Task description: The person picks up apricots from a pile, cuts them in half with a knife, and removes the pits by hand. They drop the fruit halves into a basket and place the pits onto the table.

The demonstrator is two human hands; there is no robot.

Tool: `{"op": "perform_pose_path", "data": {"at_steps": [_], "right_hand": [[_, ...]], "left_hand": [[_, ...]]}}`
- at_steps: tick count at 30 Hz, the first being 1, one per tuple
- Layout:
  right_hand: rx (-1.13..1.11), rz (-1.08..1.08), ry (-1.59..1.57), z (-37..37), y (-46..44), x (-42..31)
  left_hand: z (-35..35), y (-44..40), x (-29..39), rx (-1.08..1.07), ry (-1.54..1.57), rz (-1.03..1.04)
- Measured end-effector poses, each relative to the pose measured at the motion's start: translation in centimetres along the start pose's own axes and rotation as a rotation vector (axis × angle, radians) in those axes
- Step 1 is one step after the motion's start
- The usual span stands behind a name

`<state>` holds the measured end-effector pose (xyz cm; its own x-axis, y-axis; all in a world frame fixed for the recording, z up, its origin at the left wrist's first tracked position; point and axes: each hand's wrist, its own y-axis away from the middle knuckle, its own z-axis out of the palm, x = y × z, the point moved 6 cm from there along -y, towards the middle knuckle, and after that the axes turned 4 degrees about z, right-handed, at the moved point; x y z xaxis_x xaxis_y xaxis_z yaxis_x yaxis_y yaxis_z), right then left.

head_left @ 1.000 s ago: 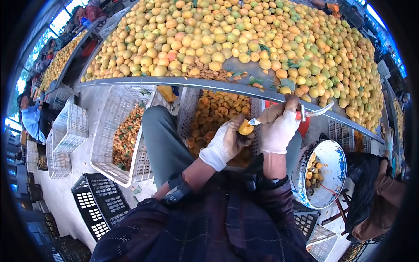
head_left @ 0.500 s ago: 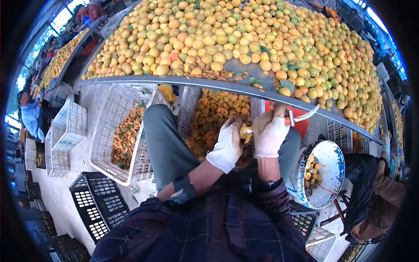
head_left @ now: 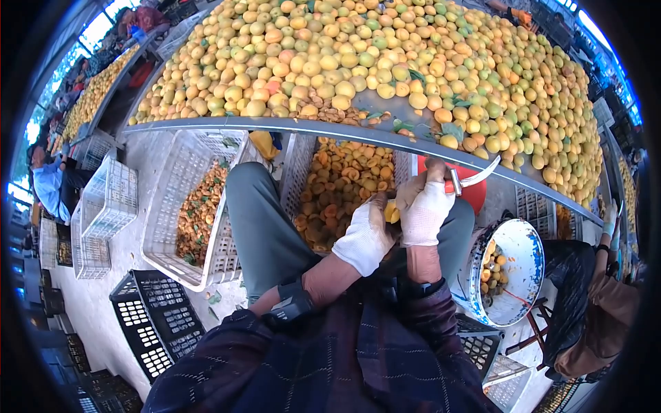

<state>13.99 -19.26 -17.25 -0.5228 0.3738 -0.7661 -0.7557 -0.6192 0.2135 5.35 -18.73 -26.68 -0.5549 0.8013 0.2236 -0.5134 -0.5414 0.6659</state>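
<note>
My left hand (head_left: 365, 234), in a white glove with bare fingers, is closed around a yellow apricot (head_left: 392, 211). Touching it on the right is my right hand (head_left: 425, 212), gloved the same way, its fingers wrapped round a curved knife (head_left: 478, 176) with a red handle. The blade points to the right, away from the fruit. Below my hands, between my knees, a crate (head_left: 297, 168) holds many apricot halves. Whole apricots (head_left: 330, 62) lie heaped on the metal table (head_left: 275, 124) in front of me. My fingers partly hide the apricot.
At left, a white crate (head_left: 157, 213) contains apricot scraps and leaves, with a black crate (head_left: 155, 323) nearer me. A paint-stained bucket (head_left: 521, 272) with fruit stands at right, beside a seated co-worker (head_left: 599, 310). Under the table edge sits a red container (head_left: 474, 196).
My left hand has moved right and turned against my right hand, covering more of the apricot. The knife has shifted slightly left and up.
</note>
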Motion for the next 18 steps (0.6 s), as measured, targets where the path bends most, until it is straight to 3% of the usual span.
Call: {"op": "perform_pose_path", "data": {"at_steps": [2, 5, 6, 8, 10, 11, 13, 15, 17, 18], "right_hand": [[-0.024, 0.054, -0.013, -0.5, -0.2, 0.2], [-0.075, 0.147, -0.074, -0.8, -0.4, 0.7], [-0.102, 0.155, -0.110, -0.8, -0.5, 0.9], [-0.131, 0.166, -0.145, -0.6, -0.4, 1.2], [-0.153, 0.088, 0.015, -0.1, 0.2, 0.9], [-0.151, 0.088, 0.014, -0.4, 0.0, 1.3], [-0.155, -0.169, 0.373, -0.9, -0.6, 1.2], [-0.251, -0.176, 0.438, -1.7, -0.1, 1.3], [-0.059, -0.072, 0.286, -3.6, -1.1, 2.2], [-0.066, 0.009, 0.124, -3.3, -1.1, 1.9]], "left_hand": [[-0.3, -0.3, 2.0, -0.258, -1.547, 0.744], [-1.1, -1.2, 1.9, -0.279, -1.306, 0.808], [-0.7, -0.7, 2.3, -0.336, -1.288, 0.913], [-1.2, -1.9, 2.2, -0.343, -1.263, 0.851], [-2.1, -3.2, 2.1, -0.354, -1.243, 0.787], [-1.4, -2.6, 2.5, -0.374, -1.317, 0.861], [-0.2, -2.1, 3.6, -0.397, -1.390, 0.936], [0.3, -0.9, 6.2, -0.035, -0.325, 0.300], [1.9, -0.3, 9.5, -0.148, -0.475, 0.593], [1.5, -1.3, 9.6, -0.155, -0.417, 0.492]]}}
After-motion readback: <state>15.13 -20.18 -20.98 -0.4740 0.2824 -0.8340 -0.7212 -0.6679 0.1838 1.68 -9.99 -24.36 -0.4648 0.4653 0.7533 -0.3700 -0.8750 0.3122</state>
